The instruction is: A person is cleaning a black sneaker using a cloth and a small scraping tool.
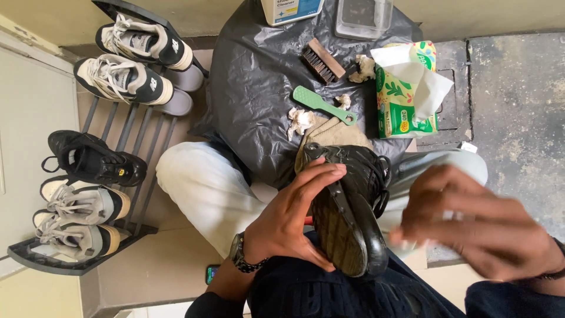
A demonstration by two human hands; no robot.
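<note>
My left hand (pixel 291 219) grips a black shoe (pixel 348 200) by its side, sole turned up and toward me, over my lap. My right hand (pixel 471 221) is blurred just right of the shoe, fingers curled around something white, probably a tissue or wipe; I cannot make it out clearly. A tan cloth (pixel 332 134) lies under the shoe's toe on a black plastic sheet (pixel 253 76). On that sheet lie a green-handled brush (pixel 322 104), a wooden brush (pixel 322 60) and crumpled used tissues (pixel 300 119).
A green tissue pack (pixel 403 94) sits at the sheet's right edge. A cleaner bottle (pixel 291 9) and a clear tub (pixel 363 16) stand at the top. A dark shoe rack (pixel 126 138) on the left holds several sneakers. A phone (pixel 212 273) lies by my left leg.
</note>
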